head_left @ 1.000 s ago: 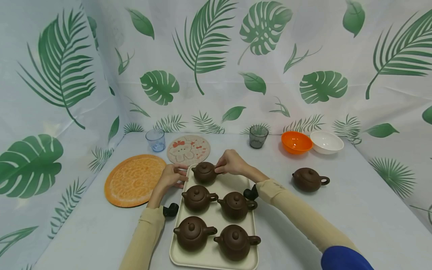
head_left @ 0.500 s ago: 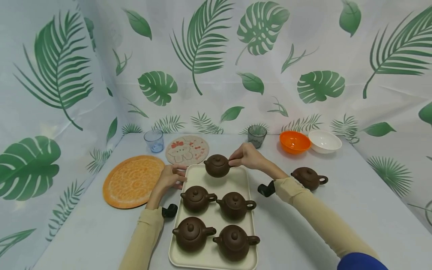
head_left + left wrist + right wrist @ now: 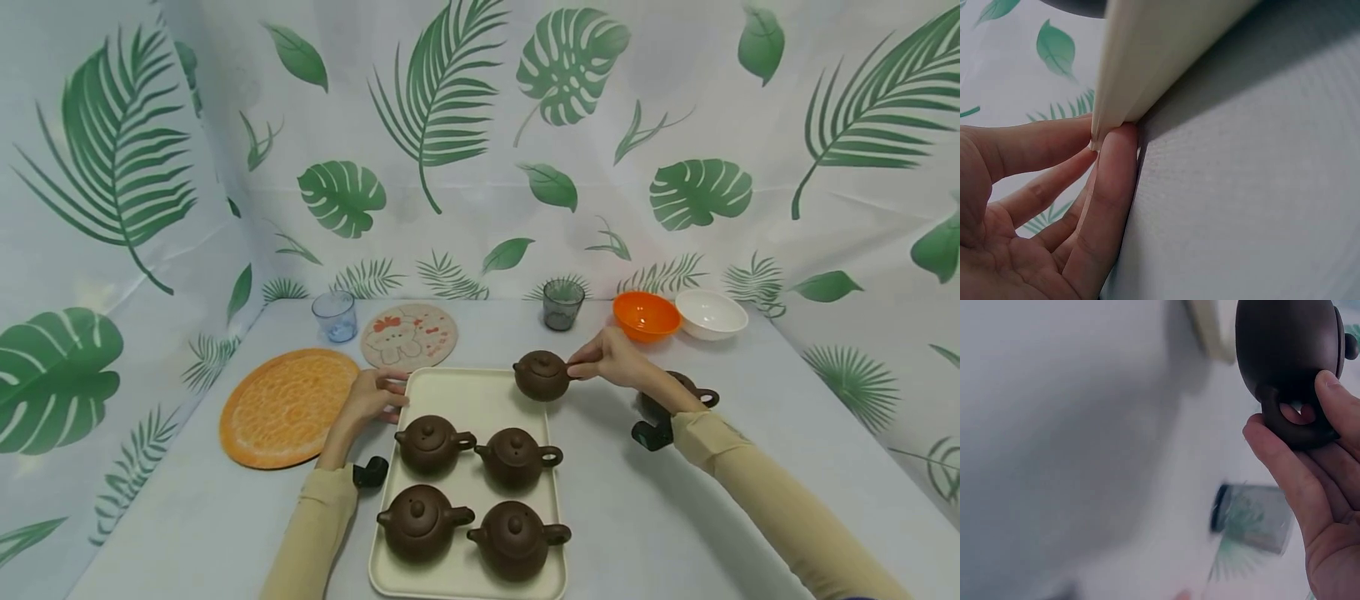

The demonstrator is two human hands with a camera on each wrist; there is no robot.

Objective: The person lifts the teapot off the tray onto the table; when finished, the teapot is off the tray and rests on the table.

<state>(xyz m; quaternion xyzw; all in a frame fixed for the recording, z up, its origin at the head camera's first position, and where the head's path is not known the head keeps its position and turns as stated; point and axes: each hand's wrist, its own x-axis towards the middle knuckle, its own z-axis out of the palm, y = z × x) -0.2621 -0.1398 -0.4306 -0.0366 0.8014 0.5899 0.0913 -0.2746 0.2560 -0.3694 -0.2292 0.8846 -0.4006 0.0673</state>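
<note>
Above the tray's far right corner: a small brown clay teapot [image 3: 542, 376] hangs upright in the air, lid knob up, just past the rim.
Teapot axis: spout to handle runs left to right, spout toward the person's left, handle toward the right.
Right hand [image 3: 613, 359]: pinches the teapot's loop handle between thumb and fingers; the right wrist view shows the thumb over the loop.
Left hand [image 3: 371, 395]: fingers nearly straight, pinching the rim at the far left corner of the cream rectangular plastic tray [image 3: 465, 392].
Tray contents: four more brown clay teapots [image 3: 433, 444] in two rows of two, handles to the right; the far strip lies bare.
Table [image 3: 660, 517]: a sixth brown teapot [image 3: 690, 385] sits partly hidden behind the right wrist.
Far edge: a blue glass tumbler [image 3: 334, 315], a grey glass tumbler [image 3: 562, 303], an orange bowl [image 3: 646, 316] and a white bowl [image 3: 710, 313], none showing any contents.
Left of tray: an orange round mat [image 3: 287, 406] and a smaller cartoon-printed coaster [image 3: 408, 335].
</note>
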